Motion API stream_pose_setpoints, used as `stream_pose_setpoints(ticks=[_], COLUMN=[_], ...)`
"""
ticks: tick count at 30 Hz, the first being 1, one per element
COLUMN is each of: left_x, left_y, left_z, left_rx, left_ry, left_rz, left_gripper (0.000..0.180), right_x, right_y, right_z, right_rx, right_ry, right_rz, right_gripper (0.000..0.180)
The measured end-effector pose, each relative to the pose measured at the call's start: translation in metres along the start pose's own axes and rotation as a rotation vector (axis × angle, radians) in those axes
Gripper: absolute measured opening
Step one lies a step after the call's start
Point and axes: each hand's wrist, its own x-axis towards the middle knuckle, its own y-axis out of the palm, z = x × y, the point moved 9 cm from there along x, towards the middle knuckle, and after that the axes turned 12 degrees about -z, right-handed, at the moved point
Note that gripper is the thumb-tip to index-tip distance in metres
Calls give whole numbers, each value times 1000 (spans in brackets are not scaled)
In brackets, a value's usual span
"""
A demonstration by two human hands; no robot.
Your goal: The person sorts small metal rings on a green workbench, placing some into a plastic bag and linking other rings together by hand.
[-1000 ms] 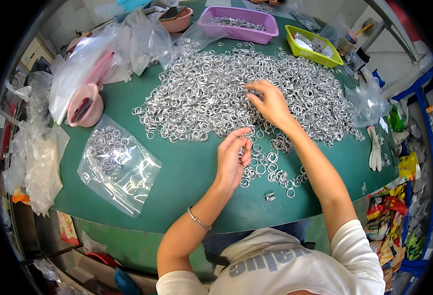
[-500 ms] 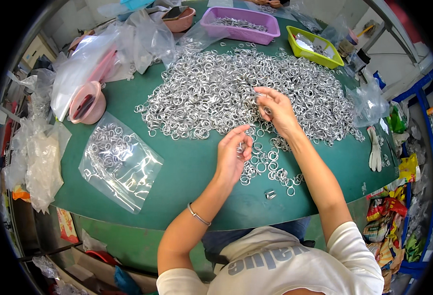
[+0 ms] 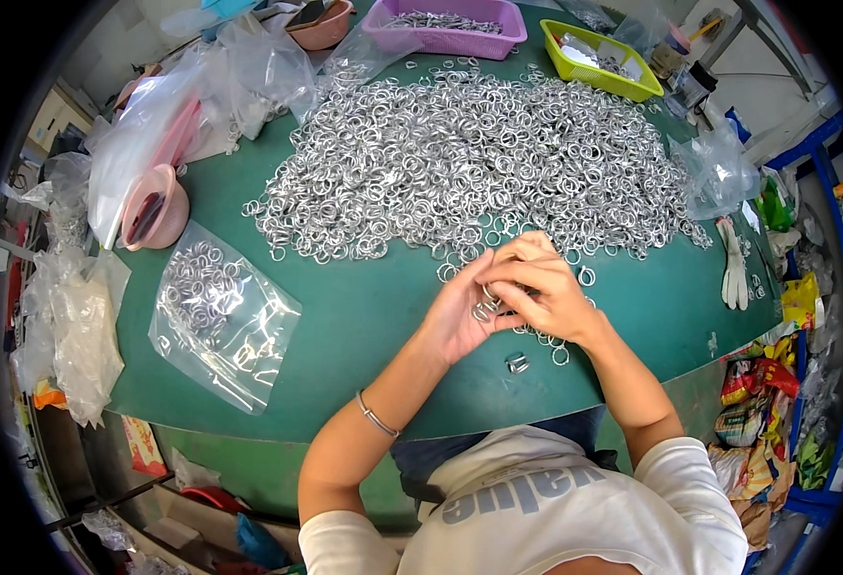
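Observation:
My left hand [image 3: 457,314] is cupped over the near edge of the table, with several silvery metal rings [image 3: 484,311] in its curled fingers. Against it lies my right hand [image 3: 542,295], its fingers bent and closing on rings at the left palm; the fingertips are partly hidden. Just beyond both hands spreads a broad heap of loose metal rings [image 3: 460,158]. A few stray rings [image 3: 559,355] show under and beside my right hand. Nearer to me, a short stack of shiny rings [image 3: 517,363] sits apart on the green table [image 3: 364,316].
To the left lies a clear plastic bag [image 3: 249,359] with rings inside. Behind it stand a pink bowl [image 3: 158,216] and a pile of plastic sheets [image 3: 139,134]. A purple basket [image 3: 445,40] and a yellow-green basket [image 3: 599,79] stand far back. A white glove [image 3: 733,268] lies right.
My right hand has come back from the heap toward me and met my left hand. The loose rings between are now mostly covered by my hands. The view has shifted slightly.

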Motion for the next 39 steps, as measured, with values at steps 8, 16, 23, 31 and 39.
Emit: stream_pose_setpoints(ticks=[8,16,23,31,39], left_x=[-6,-12,-9,-26,-24], left_y=[11,20,11,32,32], left_z=[21,26,26,46,40], left_rx=[89,230,269,520,334], left_ry=[-91,-14,7,-64,-102], left_rz=[228,261,217,401,269], left_gripper=[32,13,22,32,35], right_x=[-9,12,-4,-25,-30], right_y=[-14,37,-19,-74,-100], right_z=[-82,-57,-71,-87,-86], right_rx=[262,-354,-358,-197,-409], right_ry=[594,11,242,596,373], right_rz=[-251,154,43,-77,-166], right_gripper=[17,38,33,24,16])
